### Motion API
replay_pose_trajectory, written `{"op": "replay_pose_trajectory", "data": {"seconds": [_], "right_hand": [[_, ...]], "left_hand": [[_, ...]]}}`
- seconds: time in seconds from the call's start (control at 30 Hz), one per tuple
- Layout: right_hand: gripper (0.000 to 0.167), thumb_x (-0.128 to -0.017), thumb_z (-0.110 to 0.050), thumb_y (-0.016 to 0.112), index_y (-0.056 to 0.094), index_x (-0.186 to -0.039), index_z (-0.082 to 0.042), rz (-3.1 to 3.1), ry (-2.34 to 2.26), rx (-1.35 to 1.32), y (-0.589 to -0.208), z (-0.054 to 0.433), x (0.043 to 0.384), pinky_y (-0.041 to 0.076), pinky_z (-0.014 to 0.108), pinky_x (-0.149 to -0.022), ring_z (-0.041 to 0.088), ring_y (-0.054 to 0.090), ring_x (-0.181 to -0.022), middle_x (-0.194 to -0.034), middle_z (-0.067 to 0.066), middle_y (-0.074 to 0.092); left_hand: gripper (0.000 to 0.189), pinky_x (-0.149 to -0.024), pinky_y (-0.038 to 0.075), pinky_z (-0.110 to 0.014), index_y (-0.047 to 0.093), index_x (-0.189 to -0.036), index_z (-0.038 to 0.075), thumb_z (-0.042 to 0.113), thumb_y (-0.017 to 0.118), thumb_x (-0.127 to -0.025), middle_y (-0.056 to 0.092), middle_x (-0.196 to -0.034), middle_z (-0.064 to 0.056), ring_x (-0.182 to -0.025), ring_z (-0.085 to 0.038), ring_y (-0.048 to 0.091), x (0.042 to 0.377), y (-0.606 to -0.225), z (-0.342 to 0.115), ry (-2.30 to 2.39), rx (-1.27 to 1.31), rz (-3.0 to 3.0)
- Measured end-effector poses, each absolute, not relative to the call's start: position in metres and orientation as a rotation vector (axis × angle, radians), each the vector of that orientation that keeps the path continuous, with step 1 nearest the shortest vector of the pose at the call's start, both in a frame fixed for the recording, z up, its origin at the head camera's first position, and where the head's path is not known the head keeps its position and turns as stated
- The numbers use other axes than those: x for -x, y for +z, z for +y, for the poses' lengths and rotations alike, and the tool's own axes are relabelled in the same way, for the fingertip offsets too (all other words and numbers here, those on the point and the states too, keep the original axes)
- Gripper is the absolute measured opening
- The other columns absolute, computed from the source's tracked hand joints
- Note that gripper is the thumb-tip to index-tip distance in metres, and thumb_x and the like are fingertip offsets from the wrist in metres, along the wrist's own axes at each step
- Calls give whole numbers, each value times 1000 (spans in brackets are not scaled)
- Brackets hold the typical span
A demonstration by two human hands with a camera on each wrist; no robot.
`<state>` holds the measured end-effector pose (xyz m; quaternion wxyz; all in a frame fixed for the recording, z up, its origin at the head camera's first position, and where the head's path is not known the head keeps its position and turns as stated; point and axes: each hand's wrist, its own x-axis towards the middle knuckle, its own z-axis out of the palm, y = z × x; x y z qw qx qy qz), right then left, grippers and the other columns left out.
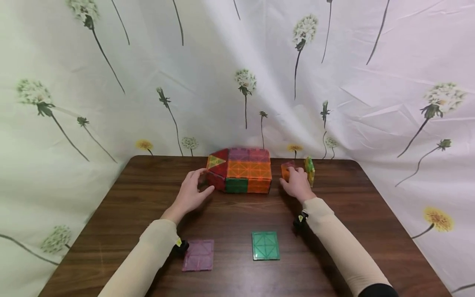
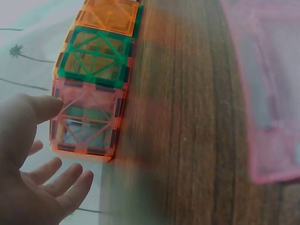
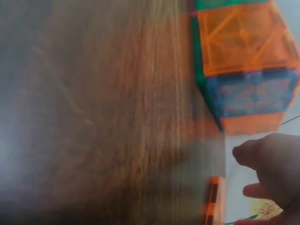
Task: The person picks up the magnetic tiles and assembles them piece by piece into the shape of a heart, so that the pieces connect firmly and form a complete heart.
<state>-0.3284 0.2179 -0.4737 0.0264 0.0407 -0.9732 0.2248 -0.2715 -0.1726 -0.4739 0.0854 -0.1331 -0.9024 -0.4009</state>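
Note:
A long block built of translucent magnetic tiles (image 1: 248,170), in orange, red, purple and green, sits at the back of the table. My left hand (image 1: 191,192) is at its left end, thumb and fingers spread. In the left wrist view, that thumb overlaps the end tile (image 2: 86,117), with the other fingers (image 2: 77,187) just beyond its edge. Right of the block, my right hand (image 1: 298,184) reaches over orange tiles (image 1: 286,170), which it partly hides. The right wrist view shows its thumb and fingers apart, close to an orange tile edge (image 3: 215,201).
A green-yellow stack of tiles (image 1: 309,170) stands on edge right of my right hand. Nearer the front, a purple square tile (image 1: 200,255) and a green square tile (image 1: 265,246) lie flat on the brown table (image 1: 230,218). A flowered white cloth (image 1: 208,103) hangs behind.

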Motion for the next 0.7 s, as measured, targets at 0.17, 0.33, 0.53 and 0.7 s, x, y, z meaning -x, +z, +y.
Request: {"op": "replay_pose_trajectory", "data": {"seconds": [0.17, 0.33, 0.53, 0.7], "right_hand": [[50, -103, -38, 67, 59, -131, 3, -3065, 624, -43, -478, 212, 336, 49, 64, -98, 56, 47, -123, -136, 38, 45], [44, -102, -34, 71, 61, -120, 5, -3028, 551, 6, -481, 211, 338, 53, 63, -90, 56, 52, -115, -126, 37, 49], [45, -104, -28, 66, 59, -126, 11, -3030, 440, -48, -482, 210, 340, 52, 63, -94, 57, 55, -114, -125, 39, 52], [42, -104, -25, 61, 56, -125, 11, -3002, 415, -142, -484, 212, 339, 55, 60, -87, 52, 62, -100, -111, 34, 58]], "left_hand": [[65, -92, 56, -52, 45, -155, 6, 23, 75, -99, 47, -148, -25, -121, -41, 59, 268, -477, -176, -1211, 397, -2687], [65, -90, 57, -52, 45, -154, 4, 22, 75, -99, 48, -147, -26, -118, -39, 60, 266, -477, -177, -1210, 410, -2676], [66, -90, 58, -52, 45, -153, 3, 22, 76, -99, 49, -146, -26, -117, -38, 61, 265, -478, -179, -1221, 415, -2664], [65, -91, 58, -53, 45, -154, 3, 22, 76, -99, 49, -147, -25, -117, -38, 61, 263, -477, -182, -1245, 412, -2662]]}}
